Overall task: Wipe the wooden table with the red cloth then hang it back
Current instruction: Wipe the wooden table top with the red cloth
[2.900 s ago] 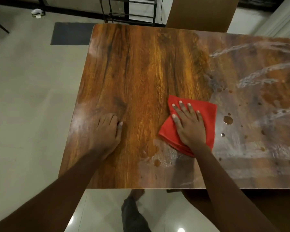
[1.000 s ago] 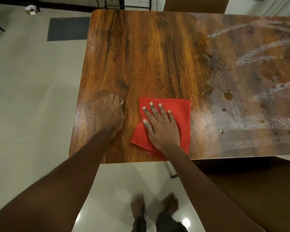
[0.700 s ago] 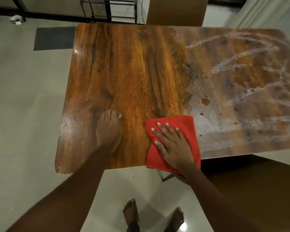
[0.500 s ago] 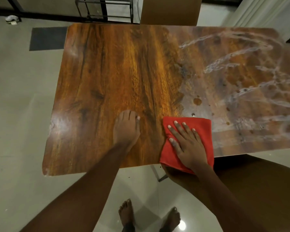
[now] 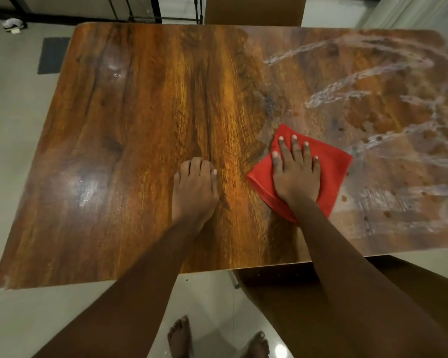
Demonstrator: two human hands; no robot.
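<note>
— The right hand (image 5: 295,174) lies flat on the folded red cloth (image 5: 334,164), fingers straight and slightly spread, palm bearing down on the wooden table (image 5: 140,112). Why flat rather than a fist round the fabric?

— A flat palm likely spreads the pressure over the whole pad, so more of the cloth meets the surface on each pass. The fold gives it some thickness to soak up water.

— And the left hand (image 5: 194,189)?

— It rests on bare wood just beside the cloth, fingers curled under and holding nothing. It appears to serve as a prop for a person leaning in over the near edge, bare feet (image 5: 179,337) on the floor below.

— Where does the cloth sit against the mess?

— Right at the boundary. To its left the grain shows warm and mostly dry; to its right lie pale wet streaks (image 5: 347,86) and scattered droplets (image 5: 343,198). Its far corner points into the wet side, which suggests the work heads rightward.

— How much is left?

— By this view, roughly the right half. The place where the cloth hangs is out of frame, so that step looks some way off.
</note>
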